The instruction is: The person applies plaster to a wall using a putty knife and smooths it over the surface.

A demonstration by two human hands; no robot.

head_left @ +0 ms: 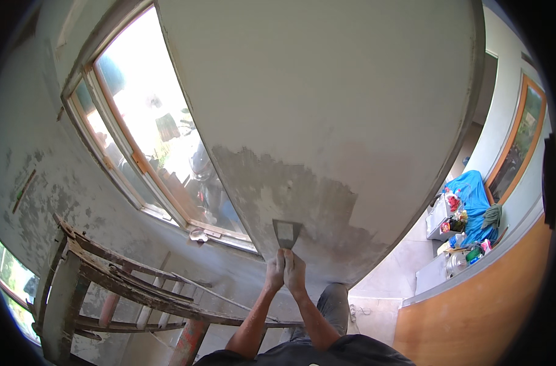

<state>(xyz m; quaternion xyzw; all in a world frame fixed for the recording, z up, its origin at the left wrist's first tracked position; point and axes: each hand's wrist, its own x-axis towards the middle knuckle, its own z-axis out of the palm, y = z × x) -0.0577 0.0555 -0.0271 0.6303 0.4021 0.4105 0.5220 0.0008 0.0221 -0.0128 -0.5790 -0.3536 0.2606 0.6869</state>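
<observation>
Both my hands grip the handle of a wide putty knife. My left hand and my right hand are pressed side by side around it. The blade lies flat against a wall panel, at the lower part where a darker, wet-looking grey patch of plaster spreads. Above that patch the wall is smooth and pale.
A wood-framed window is to the left, bright with daylight. A paint-stained wooden ladder or scaffold stands at the lower left. To the right, a blue cloth, containers and clutter sit on white boxes by an orange-brown wall.
</observation>
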